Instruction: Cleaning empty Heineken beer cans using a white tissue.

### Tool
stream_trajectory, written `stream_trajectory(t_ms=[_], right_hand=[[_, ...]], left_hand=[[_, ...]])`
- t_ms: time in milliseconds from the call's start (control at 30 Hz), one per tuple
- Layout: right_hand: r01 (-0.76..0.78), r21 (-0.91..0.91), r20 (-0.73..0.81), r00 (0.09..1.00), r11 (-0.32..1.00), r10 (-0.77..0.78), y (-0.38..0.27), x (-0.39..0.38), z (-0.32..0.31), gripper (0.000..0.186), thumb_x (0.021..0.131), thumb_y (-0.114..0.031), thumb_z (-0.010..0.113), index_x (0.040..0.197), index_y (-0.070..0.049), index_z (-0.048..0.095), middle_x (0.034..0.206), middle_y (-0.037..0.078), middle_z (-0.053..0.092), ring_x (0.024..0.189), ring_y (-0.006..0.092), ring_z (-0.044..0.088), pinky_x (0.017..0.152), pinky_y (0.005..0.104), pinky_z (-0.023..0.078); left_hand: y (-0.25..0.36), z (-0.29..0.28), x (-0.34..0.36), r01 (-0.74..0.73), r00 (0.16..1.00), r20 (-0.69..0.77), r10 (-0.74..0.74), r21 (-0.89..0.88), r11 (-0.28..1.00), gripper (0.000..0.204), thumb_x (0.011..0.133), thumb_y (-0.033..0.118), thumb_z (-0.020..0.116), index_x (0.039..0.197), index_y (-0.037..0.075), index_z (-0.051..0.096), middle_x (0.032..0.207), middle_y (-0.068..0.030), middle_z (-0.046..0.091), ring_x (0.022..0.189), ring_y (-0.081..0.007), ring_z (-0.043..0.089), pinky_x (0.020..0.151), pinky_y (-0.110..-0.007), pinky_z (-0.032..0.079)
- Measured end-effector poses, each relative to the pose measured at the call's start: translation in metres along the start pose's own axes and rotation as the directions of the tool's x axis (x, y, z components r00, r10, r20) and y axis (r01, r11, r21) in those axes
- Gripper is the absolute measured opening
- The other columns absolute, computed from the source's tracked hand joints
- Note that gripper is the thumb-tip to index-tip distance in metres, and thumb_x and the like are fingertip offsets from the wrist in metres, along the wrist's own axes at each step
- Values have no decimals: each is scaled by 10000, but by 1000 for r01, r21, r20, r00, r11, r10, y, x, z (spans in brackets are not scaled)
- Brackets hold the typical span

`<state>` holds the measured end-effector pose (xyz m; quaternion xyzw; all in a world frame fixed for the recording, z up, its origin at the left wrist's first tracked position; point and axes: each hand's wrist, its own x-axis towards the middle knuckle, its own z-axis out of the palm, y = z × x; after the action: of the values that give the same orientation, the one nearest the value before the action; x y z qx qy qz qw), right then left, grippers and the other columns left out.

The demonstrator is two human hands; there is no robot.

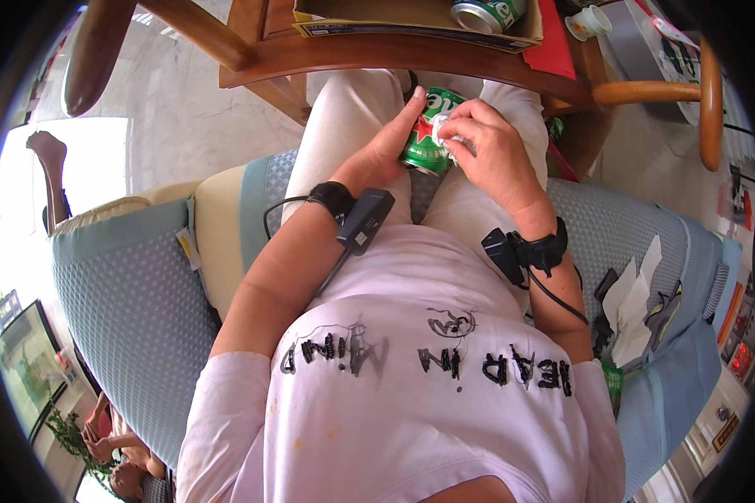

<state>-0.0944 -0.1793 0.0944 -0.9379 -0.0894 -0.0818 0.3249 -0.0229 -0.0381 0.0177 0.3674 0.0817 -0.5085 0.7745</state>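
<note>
A green drink can (426,154) with a red star is tilted above my lap, between my knees. My left hand (384,151) is wrapped round its left side, with the thumb up along the can. In my right hand (497,159) a crumpled white tissue (445,134) is pinched between the fingers and pressed against the can's right side. Both wrists wear black straps with small devices and cables. The far side of the can and part of my left fingers are hidden.
Ahead stands a wooden table (361,52) bearing an open cardboard box (419,32) with another green can (483,17), red paper (554,46) and a paper cup (589,23). White papers (631,298) lie on the blue-covered sofa (134,310). Another person (130,469) shows at lower left.
</note>
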Motion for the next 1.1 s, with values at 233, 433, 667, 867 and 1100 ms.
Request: stream_trajectory(t_ms=[233,433,667,867,1100], right_hand=[[152,-107,-48,986,983,-158,-2,6,12,107,714,-10,675,810,-48,651,917,61,582,867,258,592,755,351,504],[33,-52,-26,999,998,-34,3,-1,-1,103,718,2,671,812,-29,641,897,79,580,847,275,598,753,354,500],[162,26,-32,986,987,-161,-3,6,9,113,727,-12,668,836,-31,649,919,73,587,849,276,599,752,355,504],[-3,-10,-93,996,1000,2,9,5,-4,122,721,12,679,830,-35,654,904,78,595,836,269,611,734,347,512],[163,-72,-43,985,984,-167,-5,3,9,111,719,-5,672,819,-47,654,917,63,580,857,261,589,780,342,497]], left_hand=[[-8,-11,14,59,998,-35,-60,-39,998,505,980,520,345,1125,95,575,1009,-73,655,891,-198,651,831,-355,533],[-6,-5,10,35,999,-21,-35,-25,999,441,979,475,404,1107,93,582,987,-58,659,846,-163,650,781,-310,539],[-8,-8,13,-31,999,23,29,85,996,445,952,505,459,1127,111,572,990,-43,651,876,-146,642,767,-304,544],[-7,-3,10,-14,1000,13,13,62,998,474,956,505,446,1146,83,549,990,-72,647,871,-165,646,787,-320,547],[-6,-2,9,-20,988,-154,15,-33,999,426,935,445,530,1102,56,582,995,-80,642,872,-197,631,781,-347,518]])
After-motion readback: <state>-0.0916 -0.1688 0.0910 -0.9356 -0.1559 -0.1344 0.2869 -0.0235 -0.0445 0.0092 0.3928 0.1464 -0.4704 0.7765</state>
